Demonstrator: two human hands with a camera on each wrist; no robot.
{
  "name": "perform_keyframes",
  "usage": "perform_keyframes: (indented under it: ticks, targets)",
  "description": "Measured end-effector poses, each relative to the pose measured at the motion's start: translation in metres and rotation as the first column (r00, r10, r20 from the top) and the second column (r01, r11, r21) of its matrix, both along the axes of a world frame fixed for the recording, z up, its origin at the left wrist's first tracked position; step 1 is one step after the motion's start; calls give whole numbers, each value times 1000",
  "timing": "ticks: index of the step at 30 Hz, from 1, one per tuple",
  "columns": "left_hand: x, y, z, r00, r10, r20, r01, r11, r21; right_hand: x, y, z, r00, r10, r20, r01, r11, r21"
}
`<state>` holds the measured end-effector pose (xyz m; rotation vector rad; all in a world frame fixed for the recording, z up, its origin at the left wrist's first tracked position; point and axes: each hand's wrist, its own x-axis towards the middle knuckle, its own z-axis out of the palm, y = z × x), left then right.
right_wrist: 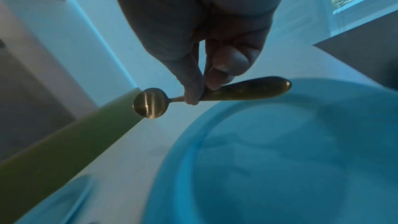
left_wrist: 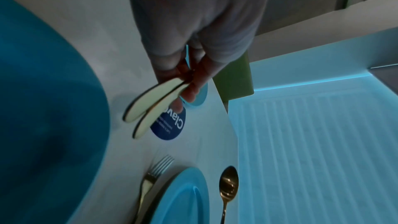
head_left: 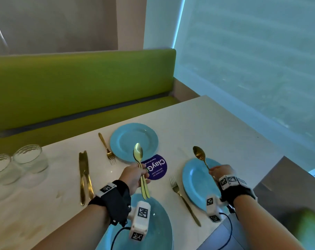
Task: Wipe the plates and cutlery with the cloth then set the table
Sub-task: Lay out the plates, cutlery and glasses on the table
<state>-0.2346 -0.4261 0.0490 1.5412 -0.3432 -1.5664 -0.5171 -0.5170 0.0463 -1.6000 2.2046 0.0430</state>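
Note:
My left hand (head_left: 143,175) grips two gold spoons (head_left: 138,154) by their handles, bowls up, above the purple coaster (head_left: 157,167). In the left wrist view the two handles (left_wrist: 148,106) stick out below my fingers (left_wrist: 193,83). My right hand (head_left: 212,170) pinches a single gold spoon (head_left: 200,156) by its handle over the right blue plate (head_left: 192,184); the right wrist view shows the spoon (right_wrist: 150,103) between thumb and finger above that plate (right_wrist: 280,159). A far blue plate (head_left: 133,139) and a near blue plate (head_left: 158,224) lie on the white table (head_left: 216,127). No cloth is in view.
One gold fork (head_left: 107,148) lies left of the far plate, another fork (head_left: 184,199) left of the right plate. Two gold knives (head_left: 84,177) lie side by side at the left. Two glasses (head_left: 29,157) stand at the table's left edge. A green bench (head_left: 81,83) runs behind.

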Motion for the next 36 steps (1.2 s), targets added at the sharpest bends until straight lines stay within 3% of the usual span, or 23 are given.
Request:
perform_keyframes:
  ticks: [6,11,14,17,23,28,32,34,36]
  targets:
    - [-38,-44,-12,997,-63,-38,63,998,19,-74,-47,-15,948,56,-312,1,984,179]
    - [-52,-69,-22,997,-76,-33,78,995,56,-105,-73,-37,942,73,-327,37,947,319]
    - [-57,-80,-27,998,-49,-27,51,996,75,-110,-81,-47,907,219,-360,-72,922,380]
    - [-62,-88,-29,999,-39,-33,41,997,64,-105,-87,-51,918,142,-370,-29,955,295]
    - [-70,-100,-32,998,-37,-42,40,997,66,-102,-86,-48,893,188,-409,-113,973,200]
    - [-72,-104,-28,997,-53,-52,56,997,53,-98,-92,-46,917,170,-361,-121,980,155]
    - [-68,-103,-26,996,-84,-27,85,995,44,-48,-111,-17,971,203,-126,-211,976,-53]
    - [-68,-102,-25,994,-105,12,105,994,44,0,-109,-1,931,363,51,-351,923,-160]
    - [-67,-102,-25,989,-136,54,133,990,43,48,-97,9,794,591,140,-563,803,-194]
